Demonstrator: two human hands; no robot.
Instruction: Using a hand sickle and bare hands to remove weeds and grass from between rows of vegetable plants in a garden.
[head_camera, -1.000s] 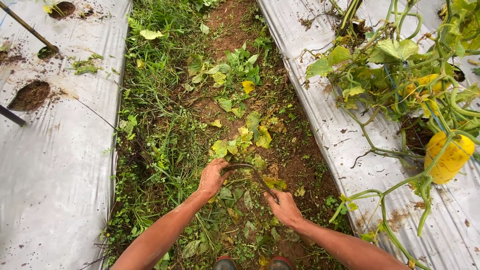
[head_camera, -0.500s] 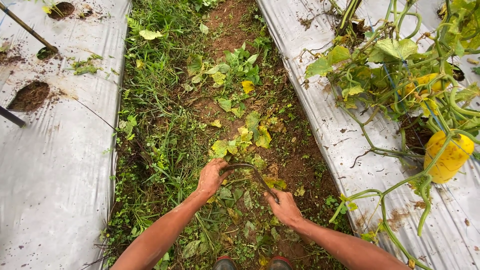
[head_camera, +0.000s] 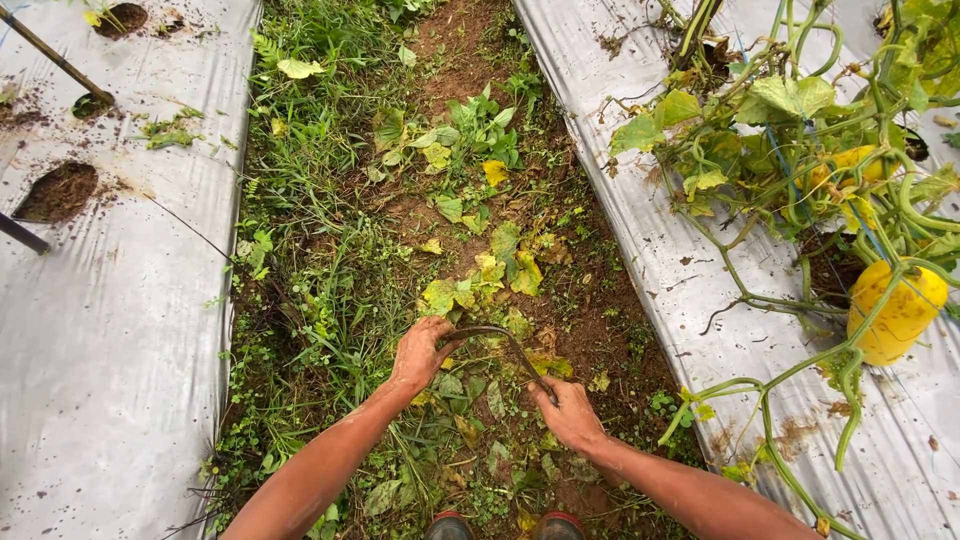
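My right hand (head_camera: 568, 412) is closed around the handle of a curved sickle (head_camera: 497, 337), whose thin dark blade arcs to the left over the ground. My left hand (head_camera: 422, 352) is closed on a tuft of weeds (head_camera: 462, 385) right at the blade's tip. Both hands are low over the dirt furrow (head_camera: 450, 210) between two plastic-covered beds, among yellowing and green leaves (head_camera: 480, 280). The toes of my boots (head_camera: 505, 524) show at the bottom edge.
Silver plastic mulch (head_camera: 110, 330) covers the left bed, with soil-filled planting holes (head_camera: 58, 190) and a thin stake (head_camera: 55, 58). The right bed (head_camera: 640, 220) carries sprawling vines (head_camera: 780, 130) with a yellow fruit (head_camera: 896, 312). Grass grows thick along the furrow's left side (head_camera: 300, 250).
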